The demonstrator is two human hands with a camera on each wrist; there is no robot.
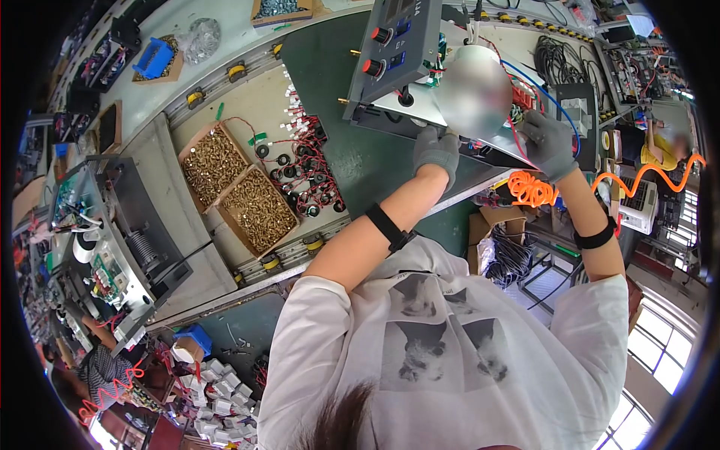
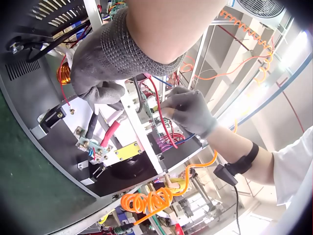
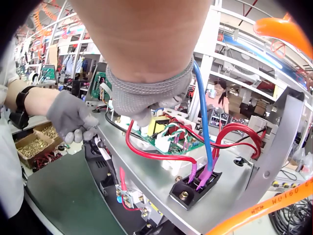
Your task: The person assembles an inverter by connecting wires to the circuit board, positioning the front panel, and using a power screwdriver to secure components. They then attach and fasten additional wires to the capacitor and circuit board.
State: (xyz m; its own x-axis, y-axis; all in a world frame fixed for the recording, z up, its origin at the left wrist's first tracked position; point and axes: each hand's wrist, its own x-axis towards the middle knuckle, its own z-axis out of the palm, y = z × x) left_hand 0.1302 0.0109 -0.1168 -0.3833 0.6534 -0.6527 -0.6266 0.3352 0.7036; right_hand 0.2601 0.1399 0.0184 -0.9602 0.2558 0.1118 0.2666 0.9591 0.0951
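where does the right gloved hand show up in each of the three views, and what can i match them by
Head: right gloved hand at upper right.
Left wrist: just right of centre.
Right wrist: upper middle, below the large forearm.
Shared landmark: the green work surface, upper middle in head, lower left in both wrist views.

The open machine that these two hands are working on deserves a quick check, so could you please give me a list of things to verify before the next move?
1. Left hand and right hand gloved: ok.
2. Red cable ending in a purple sleeve at the black terminal block: ok.
3. Blue cable running to that same block: ok.
4. Brass screw on the block tightened: cannot tell.
5. Orange coiled hose outside the machine: ok.
6. Right hand's hold on a part: cannot tell.
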